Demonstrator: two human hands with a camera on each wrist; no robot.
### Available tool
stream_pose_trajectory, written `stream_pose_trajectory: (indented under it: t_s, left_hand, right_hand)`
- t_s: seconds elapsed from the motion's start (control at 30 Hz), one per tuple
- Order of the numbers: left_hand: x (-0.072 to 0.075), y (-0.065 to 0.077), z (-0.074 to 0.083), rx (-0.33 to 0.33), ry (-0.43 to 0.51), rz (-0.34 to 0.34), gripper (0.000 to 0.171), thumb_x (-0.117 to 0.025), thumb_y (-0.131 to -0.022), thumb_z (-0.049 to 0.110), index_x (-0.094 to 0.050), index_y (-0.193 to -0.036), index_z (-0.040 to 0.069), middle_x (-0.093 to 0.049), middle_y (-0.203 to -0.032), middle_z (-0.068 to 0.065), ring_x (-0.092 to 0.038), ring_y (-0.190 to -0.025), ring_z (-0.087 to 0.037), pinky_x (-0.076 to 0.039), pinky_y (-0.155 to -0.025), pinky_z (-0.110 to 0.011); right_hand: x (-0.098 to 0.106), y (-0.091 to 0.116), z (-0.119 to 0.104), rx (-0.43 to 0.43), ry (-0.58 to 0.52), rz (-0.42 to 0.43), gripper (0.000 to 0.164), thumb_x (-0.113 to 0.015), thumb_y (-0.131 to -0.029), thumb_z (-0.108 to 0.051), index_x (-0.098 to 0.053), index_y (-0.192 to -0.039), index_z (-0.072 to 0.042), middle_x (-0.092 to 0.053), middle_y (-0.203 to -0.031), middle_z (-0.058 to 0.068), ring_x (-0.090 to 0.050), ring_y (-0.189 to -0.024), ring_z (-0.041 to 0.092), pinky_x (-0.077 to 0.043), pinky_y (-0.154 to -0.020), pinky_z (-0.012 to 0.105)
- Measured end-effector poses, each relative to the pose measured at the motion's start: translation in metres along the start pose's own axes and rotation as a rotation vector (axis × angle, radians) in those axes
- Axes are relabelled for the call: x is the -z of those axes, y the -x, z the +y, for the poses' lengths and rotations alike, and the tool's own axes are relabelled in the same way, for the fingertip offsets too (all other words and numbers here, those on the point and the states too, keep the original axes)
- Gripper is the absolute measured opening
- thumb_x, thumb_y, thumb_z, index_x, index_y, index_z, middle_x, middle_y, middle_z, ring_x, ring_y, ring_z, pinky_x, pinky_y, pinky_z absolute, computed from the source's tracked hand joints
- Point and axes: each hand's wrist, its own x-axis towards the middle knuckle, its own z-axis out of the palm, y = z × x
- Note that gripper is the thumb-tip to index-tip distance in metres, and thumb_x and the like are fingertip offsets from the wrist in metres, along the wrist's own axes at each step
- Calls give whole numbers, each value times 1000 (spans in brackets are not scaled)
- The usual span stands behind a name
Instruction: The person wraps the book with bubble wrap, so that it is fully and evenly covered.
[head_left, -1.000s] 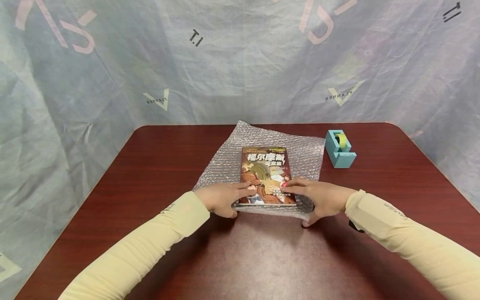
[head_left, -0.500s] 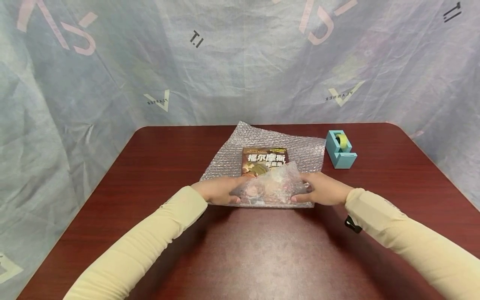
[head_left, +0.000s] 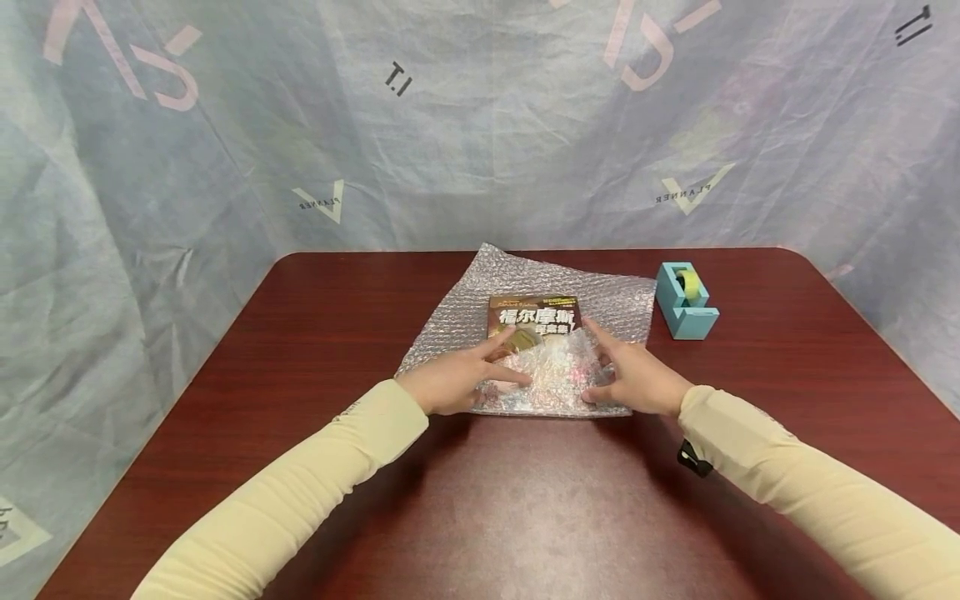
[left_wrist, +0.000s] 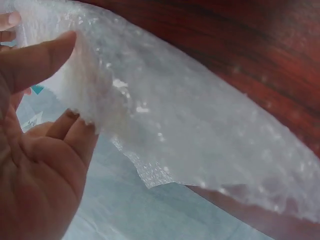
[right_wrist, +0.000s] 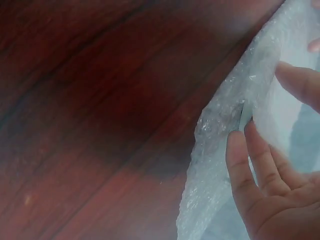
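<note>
A book [head_left: 534, 316] with a brown illustrated cover lies face up on a sheet of bubble wrap [head_left: 448, 327]. The sheet's near edge is folded back over the lower half of the cover, which shows faintly through it. From the left, my left hand [head_left: 453, 379] rests on the fold with fingers extended. On the other side, my right hand [head_left: 637, 373] touches the flap and the book's right edge, its fingers spread. In the wrist views, the left hand [left_wrist: 42, 165] and right hand [right_wrist: 272, 192] lie along the bubble wrap, thumbs apart from the fingers.
A light blue tape dispenser [head_left: 688, 315] with a yellow-green roll stands just right of the bubble wrap. Everything sits on a dark red wooden table [head_left: 315, 325]. Behind it hangs a grey printed cloth [head_left: 480, 158].
The near edge of the bubble wrap has been lifted and folded away from me over the book's lower half. Both hands have moved up with it, and their fingers now spread on the flap.
</note>
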Motion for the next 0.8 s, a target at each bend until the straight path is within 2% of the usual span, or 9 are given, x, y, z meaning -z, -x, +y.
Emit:
stream_pose_trajectory:
  t_s: [0.07, 0.2, 0.27, 0.33, 0.4, 0.47, 0.63, 0.7, 0.8]
  left_hand:
    - [0, -1, 1, 33, 10, -9, 68, -68, -87, -13, -62, -142, 27, 2, -170, -10, -47, -139, -33, -44, -56, -19]
    - [-1, -5, 4, 123, -8, -54, 68, -66, -90, -8, -59, -144, 32, 8, -170, -6, -61, -120, -30, -46, -54, -22]
    - [-1, -7, 7, 157, -22, -71, 59, -66, -94, 2, -59, -144, 33, 6, -170, -8, -61, -120, -32, -54, -67, -28]
    - [-2, -10, 9, 176, -24, -73, 47, -65, -99, 13, -61, -142, 32, 1, -170, -13, -56, -128, -36, -56, -87, -38]
    - [-3, -11, 11, 186, -35, -67, 39, -63, -102, 22, -64, -140, 31, -6, -169, -17, -44, -140, -40, -48, -104, -46]
    - [-3, -13, 14, 194, -55, -59, 35, -61, -103, 27, -66, -138, 30, -14, -168, -17, -38, -144, -41, -38, -113, -50]
    - [-3, -18, 24, 170, -154, -41, 33, -59, -104, 25, -68, -135, 22, -41, -158, -14, -45, -140, -34, -37, -114, -46]
    - [-3, -21, 30, 130, -181, -22, 29, -59, -103, 21, -73, -127, 13, -58, -142, -14, -56, -130, -31, -45, -108, -44]
    - [-6, -26, 39, 104, -202, -2, 21, -61, -101, 18, -74, -109, 3, -68, -116, -13, -65, -111, -29, -52, -98, -41]
  right_hand:
    - [-1, 0, -1, 6, 12, 16, 110, -87, -82, -18, -14, -162, -2, -59, -129, 27, -64, -110, 40, -52, -90, 56]
    - [-3, 1, -3, 35, 69, 48, 97, -88, -81, -17, -31, -158, -3, -47, -143, 29, -59, -119, 42, -49, -94, 58]
    - [-3, 1, -4, 73, 112, 63, 85, -88, -80, -16, -44, -152, -2, -45, -145, 28, -54, -123, 43, -48, -96, 59]
    - [-4, 2, -6, 121, 158, 62, 73, -86, -82, -14, -54, -146, -3, -46, -146, 25, -52, -127, 45, -47, -98, 59]
    - [-6, 2, -9, 186, 202, 54, 63, -85, -82, -12, -61, -140, -3, -50, -145, 23, -52, -128, 45, -46, -98, 60]
    - [-7, 2, -12, 240, 248, 35, 53, -82, -84, -9, -66, -135, -4, -55, -143, 20, -59, -122, 42, -49, -97, 59]
    - [-10, 1, -20, 324, 326, 6, 43, -76, -84, -1, -71, -127, -2, -64, -134, 21, -71, -96, 33, -55, -86, 49]
    - [-11, 0, -22, 331, 338, 2, 43, -74, -83, 2, -70, -126, 0, -65, -131, 23, -71, -96, 34, -56, -84, 48]
    - [-12, -2, -23, 340, 342, -10, 43, -74, -81, 4, -70, -124, 1, -70, -121, 19, -72, -92, 29, -58, -80, 45]
